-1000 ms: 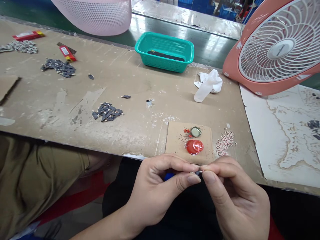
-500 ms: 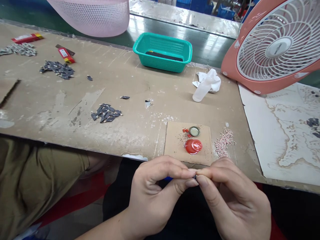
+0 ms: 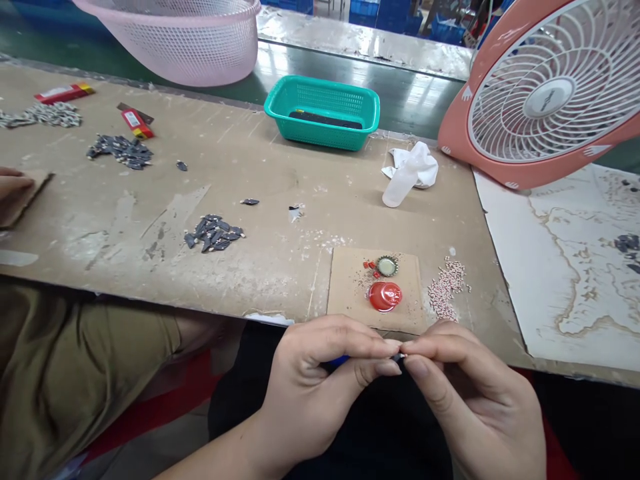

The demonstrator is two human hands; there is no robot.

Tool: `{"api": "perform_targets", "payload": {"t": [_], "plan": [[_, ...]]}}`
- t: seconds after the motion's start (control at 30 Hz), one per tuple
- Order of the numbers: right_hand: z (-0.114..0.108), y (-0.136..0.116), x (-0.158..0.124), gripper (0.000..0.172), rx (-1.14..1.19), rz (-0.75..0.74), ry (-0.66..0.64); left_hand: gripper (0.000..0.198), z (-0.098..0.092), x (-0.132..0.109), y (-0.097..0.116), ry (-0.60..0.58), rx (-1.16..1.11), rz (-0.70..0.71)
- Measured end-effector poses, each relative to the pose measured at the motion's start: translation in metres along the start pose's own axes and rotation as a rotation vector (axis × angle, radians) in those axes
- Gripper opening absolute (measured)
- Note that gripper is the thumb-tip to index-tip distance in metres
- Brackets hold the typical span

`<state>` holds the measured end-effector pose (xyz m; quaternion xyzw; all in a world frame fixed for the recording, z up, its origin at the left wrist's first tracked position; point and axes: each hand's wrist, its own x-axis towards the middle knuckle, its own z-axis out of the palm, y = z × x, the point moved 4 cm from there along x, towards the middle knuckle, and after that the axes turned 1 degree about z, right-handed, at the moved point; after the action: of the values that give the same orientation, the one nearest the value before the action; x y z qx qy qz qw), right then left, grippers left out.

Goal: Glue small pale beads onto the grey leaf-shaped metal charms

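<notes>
Just past the table edge, my left hand (image 3: 320, 387) pinches a small dark diamond-shaped piece (image 3: 398, 357) between thumb and forefinger. The fingertips of my right hand (image 3: 480, 393) close together at its pale tip; whatever they hold is too small to make out. Beyond the hands lies a square of cardboard (image 3: 345, 293), bearing a glossy red blob (image 3: 385, 297), a bottle cap (image 3: 387, 267) and some red bits (image 3: 370, 265). Tiny pinkish beads (image 3: 447, 290) are heaped to its right. A pile of similar dark pieces with pale tips (image 3: 213, 233) rests to the left.
A green basket (image 3: 320, 137) holding something dark stands at the back, near a pink mesh basket (image 3: 200, 50). An orange fan (image 3: 545, 100) and a white bottle (image 3: 400, 188) are at right. Another person's hand (image 3: 13, 183) touches cardboard at far left; their leg (image 3: 100, 360) is beside me.
My fingertips have shifted slightly right, and a pale tip now shows on the dark piece. Another person's hand has come into view at the far left. The view has tilted slightly.
</notes>
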<state>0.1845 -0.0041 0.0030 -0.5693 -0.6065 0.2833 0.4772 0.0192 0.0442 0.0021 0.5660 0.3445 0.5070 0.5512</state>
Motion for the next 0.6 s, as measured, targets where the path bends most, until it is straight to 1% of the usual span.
{"api": "perform_targets", "payload": {"t": [0.1, 0.3, 0.4, 0.47, 0.53, 0.6], "plan": [[0.001, -0.002, 0.0, 0.009, -0.006, -0.032, -0.012, 0.02, 0.0, -0.001, 0.001, -0.02, 0.044, 0.027], [0.001, -0.006, 0.005, 0.009, -0.064, -0.09, -0.075, 0.021, 0.0, -0.004, -0.001, -0.047, 0.128, 0.129], [0.003, -0.006, 0.009, 0.01, -0.058, -0.12, -0.05, 0.021, 0.001, -0.002, -0.002, -0.058, 0.158, 0.141], [0.006, -0.006, 0.012, 0.011, -0.026, -0.125, -0.027, 0.025, 0.0, 0.001, -0.003, -0.078, 0.177, 0.134], [0.007, -0.004, 0.016, 0.008, 0.013, -0.145, -0.016, 0.03, -0.006, 0.005, -0.005, -0.115, 0.227, 0.133], [0.001, 0.002, 0.022, 0.013, -0.058, -0.169, 0.019, 0.031, -0.023, 0.014, -0.01, -0.117, 0.305, 0.16]]}}
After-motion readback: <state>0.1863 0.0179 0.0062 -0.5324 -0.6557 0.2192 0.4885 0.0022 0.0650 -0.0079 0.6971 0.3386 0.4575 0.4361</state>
